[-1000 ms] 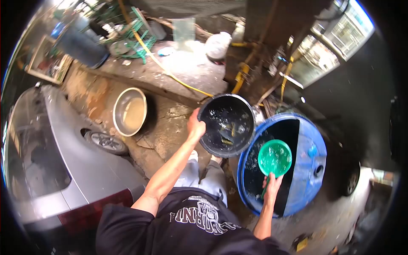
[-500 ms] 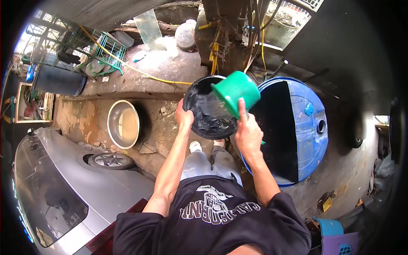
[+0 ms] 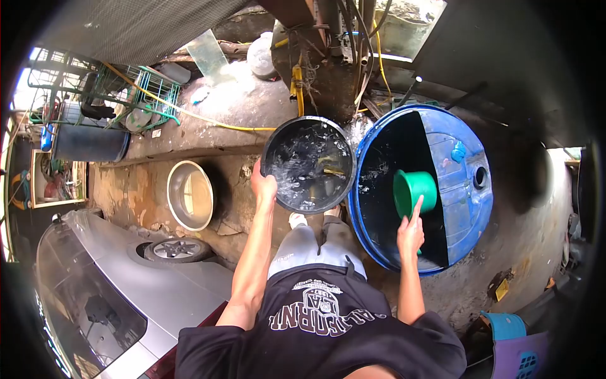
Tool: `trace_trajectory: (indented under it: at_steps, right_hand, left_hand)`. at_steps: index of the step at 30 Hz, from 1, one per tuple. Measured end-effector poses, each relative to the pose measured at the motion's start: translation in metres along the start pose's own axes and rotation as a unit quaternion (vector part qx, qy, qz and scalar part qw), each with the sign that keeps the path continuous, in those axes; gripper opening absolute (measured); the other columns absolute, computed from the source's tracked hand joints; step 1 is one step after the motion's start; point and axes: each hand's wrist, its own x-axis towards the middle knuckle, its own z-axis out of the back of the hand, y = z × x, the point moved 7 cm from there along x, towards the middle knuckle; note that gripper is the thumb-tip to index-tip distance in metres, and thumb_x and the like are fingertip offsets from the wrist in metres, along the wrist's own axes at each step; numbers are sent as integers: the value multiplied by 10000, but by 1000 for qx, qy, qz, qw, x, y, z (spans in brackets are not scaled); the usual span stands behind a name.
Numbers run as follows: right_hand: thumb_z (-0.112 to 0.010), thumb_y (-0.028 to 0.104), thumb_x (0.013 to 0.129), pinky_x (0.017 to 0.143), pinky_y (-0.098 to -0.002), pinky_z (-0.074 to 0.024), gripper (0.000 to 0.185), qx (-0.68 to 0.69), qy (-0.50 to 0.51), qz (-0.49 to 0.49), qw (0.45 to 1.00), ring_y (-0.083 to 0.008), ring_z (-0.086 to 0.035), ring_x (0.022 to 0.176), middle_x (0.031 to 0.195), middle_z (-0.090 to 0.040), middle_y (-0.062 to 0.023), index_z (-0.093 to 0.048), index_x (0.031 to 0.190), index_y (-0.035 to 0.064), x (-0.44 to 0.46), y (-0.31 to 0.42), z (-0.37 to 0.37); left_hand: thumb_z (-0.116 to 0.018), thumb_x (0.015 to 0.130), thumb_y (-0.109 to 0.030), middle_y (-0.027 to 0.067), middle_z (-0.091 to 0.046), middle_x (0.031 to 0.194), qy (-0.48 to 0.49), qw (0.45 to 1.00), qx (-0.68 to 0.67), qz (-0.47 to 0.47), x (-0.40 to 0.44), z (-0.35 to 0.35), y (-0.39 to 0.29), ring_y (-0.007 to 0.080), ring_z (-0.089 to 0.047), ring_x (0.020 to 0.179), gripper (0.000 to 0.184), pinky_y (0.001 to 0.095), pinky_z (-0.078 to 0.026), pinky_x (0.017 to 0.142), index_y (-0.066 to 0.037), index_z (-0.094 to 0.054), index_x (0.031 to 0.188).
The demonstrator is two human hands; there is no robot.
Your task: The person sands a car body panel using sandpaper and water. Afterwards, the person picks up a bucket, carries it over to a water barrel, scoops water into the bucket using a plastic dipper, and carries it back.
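Observation:
My left hand (image 3: 264,187) grips the left rim of a round black basin (image 3: 308,165). Rippling water fills the basin, with a small yellowish thing in it on the right. My right hand (image 3: 411,234) is wrapped round the handle of a green dipper (image 3: 416,192), which hangs tilted over the dark opening of the blue barrel (image 3: 464,189). The basin's right rim is close beside the barrel's left edge; whether they touch I cannot tell.
A metal basin (image 3: 190,196) with cloudy liquid stands on the ground at left. Below it is a grey car (image 3: 145,271). A yellow hose (image 3: 221,124) crosses the concrete ledge (image 3: 208,139). Green wire racks (image 3: 154,95) stand at upper left, a purple plastic item (image 3: 519,354) at lower right.
The green dipper went from the barrel to the black basin, where it poured water, and is now back over the barrel. The basin's water is more stirred and looks fuller than at first.

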Motion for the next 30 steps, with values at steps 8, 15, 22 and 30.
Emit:
trace_trajectory:
  at_steps: [8, 15, 22, 30]
  right_hand:
    - [-606, 153, 827, 780, -486, -560, 1062, -61, 268, -154, 949, -389, -708, 856, 923, -710, -239, 155, 1562, 241, 35, -129, -242]
    - [-581, 261, 804, 1011, -462, -470, 940, 159, 273, -154, 936, -432, -618, 1136, 1201, -634, -294, -57, 1584, 255, 83, -73, -335]
    - [-513, 101, 941, 384, -243, -400, 603, 474, 250, -135, 833, -97, -485, 459, 678, -566, -35, -300, 1497, 194, 76, -54, -202]
    - [-560, 137, 915, 462, -308, -484, 822, 421, 142, -66, 893, -148, -598, 535, 735, -647, -87, -85, 1583, 200, 44, 35, 4]
  left_hand:
    - [-393, 712, 84, 135, -702, 1123, -22, 996, 10, -82, 4, 7, 13, 215, -664, 998, 628, 315, -499, 901, -39, -611, 1288]
    - [-387, 696, 133, 106, -691, 1106, -13, 1000, -24, -3, -6, 10, 14, 177, -651, 971, 668, 277, -496, 865, -13, -584, 1317]
    - [-372, 638, 139, 74, -655, 1014, 14, 997, -67, -22, -2, 4, 15, 127, -585, 752, 724, 242, -447, 572, 12, -543, 1329]
    - [-363, 702, 100, 109, -706, 945, -23, 1000, -16, -8, 0, 5, 16, 154, -585, 495, 686, 307, -378, 338, -79, -590, 1324]
